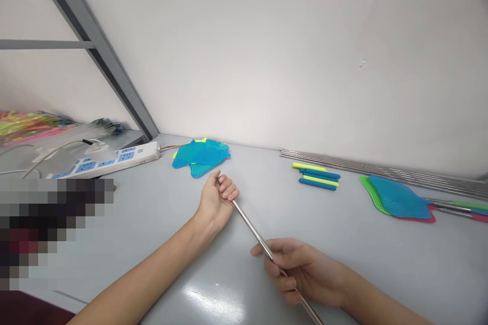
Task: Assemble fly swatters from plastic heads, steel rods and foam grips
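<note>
A thin shiny metal rod [249, 224] slants over the grey table, from upper left to lower right. My left hand [221, 194] is closed around its upper end. Lower down, my right hand [295, 269] has its fingers curled about the same rod, with the index finger stretched out. The rod's lower end runs out of the picture at the bottom. Just beyond my left hand lie blue fly swatter heads [204, 155], with a yellow one partly under them. To the right sit several short blue and yellow plastic handles [318, 176].
Several metal rods [381, 171] lie along the wall. Assembled fly swatters [400, 198] in blue, green and red rest at the right. A white power strip [114, 159] with cables stands at the left, near a grey metal frame [102, 56]. A blurred-out person is at far left.
</note>
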### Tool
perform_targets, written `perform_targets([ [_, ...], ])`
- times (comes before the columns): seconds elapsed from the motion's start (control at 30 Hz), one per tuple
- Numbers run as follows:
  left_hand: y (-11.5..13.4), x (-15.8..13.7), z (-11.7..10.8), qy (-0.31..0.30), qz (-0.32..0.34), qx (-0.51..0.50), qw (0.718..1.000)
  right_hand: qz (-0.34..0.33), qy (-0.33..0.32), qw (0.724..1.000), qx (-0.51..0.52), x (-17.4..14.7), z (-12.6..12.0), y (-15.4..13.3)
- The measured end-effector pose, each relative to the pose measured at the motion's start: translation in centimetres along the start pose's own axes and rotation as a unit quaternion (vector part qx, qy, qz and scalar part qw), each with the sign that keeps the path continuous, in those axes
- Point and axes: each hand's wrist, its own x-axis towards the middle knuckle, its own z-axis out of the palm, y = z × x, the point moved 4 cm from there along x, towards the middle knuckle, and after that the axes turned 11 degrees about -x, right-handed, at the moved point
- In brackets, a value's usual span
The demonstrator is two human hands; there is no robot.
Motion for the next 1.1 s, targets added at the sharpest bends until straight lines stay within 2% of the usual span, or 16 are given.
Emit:
perform_targets([
  [0.17,-1.4,-0.3,-0.8,0.050,-0.060,0.023,0.997,0.026,0.038,0.999,0.010,0.0,-0.6,0.1],
  [0.37,-0.9,-0.5,0.1,0.050,-0.102,0.042,0.993,0.054,0.041,0.998,0.018,0.1,-0.8,0.2],
  [0.53,-0.4,-0.5,0.7,0.017,-0.151,0.013,0.988,0.063,0.043,0.997,0.010,0.0,-0.5,0.3],
  [0.77,-0.8,-0.8,0.3,-0.014,-0.110,-0.040,0.993,0.068,0.045,0.997,-0.006,0.1,-0.6,0.5],
  [1.1,-1.1,-1.4,-0.1,0.000,-0.041,-0.035,0.999,0.077,0.014,0.997,-0.005,0.1,-0.7,0.5],
])
